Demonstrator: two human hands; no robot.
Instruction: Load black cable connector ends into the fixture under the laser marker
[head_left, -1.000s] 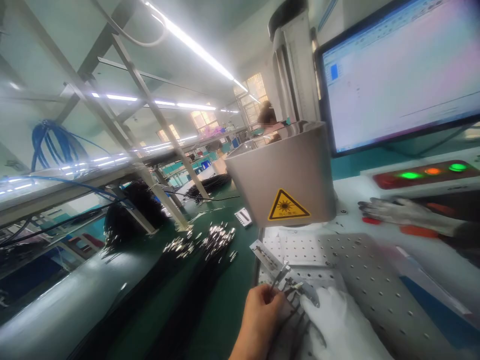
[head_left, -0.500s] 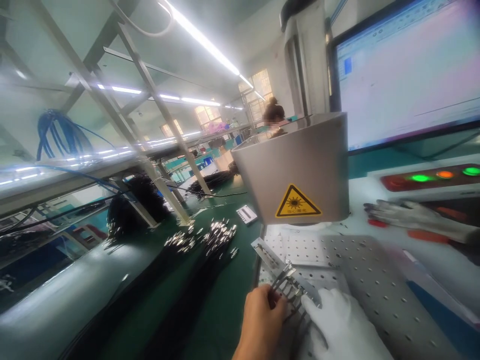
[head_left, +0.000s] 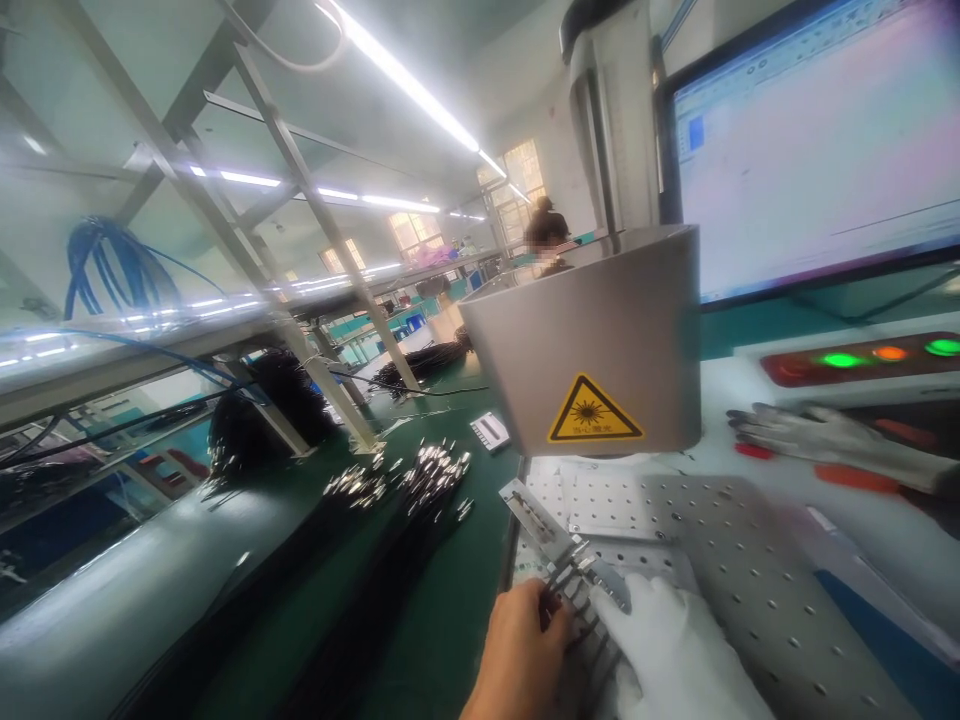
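Note:
My bare left hand point(head_left: 521, 645) is closed in a pinch on black cables at the lower middle. Their metal connector ends point(head_left: 576, 560) lie side by side across a slotted metal fixture point(head_left: 534, 515). On the right, my right hand point(head_left: 667, 640) wears a white glove and grips the cables and the lower end of the fixture; its thumb lies near the connectors. Both hands are over the perforated metal plate point(head_left: 765, 580). The fingers' undersides and the cable lengths below them are partly hidden.
A grey metal housing point(head_left: 585, 340) with a yellow laser warning sign point(head_left: 596, 410) stands behind the plate. Bundles of black cables point(head_left: 375, 590) lie on the green table at left. A glove point(head_left: 840, 435) and a monitor point(head_left: 810, 150) are at right. A person point(head_left: 547, 230) is far back.
The gloved right hand has shifted slightly left along the fixture, its thumb closer to the connectors. The left hand holds nearly the same place. The view has moved very little.

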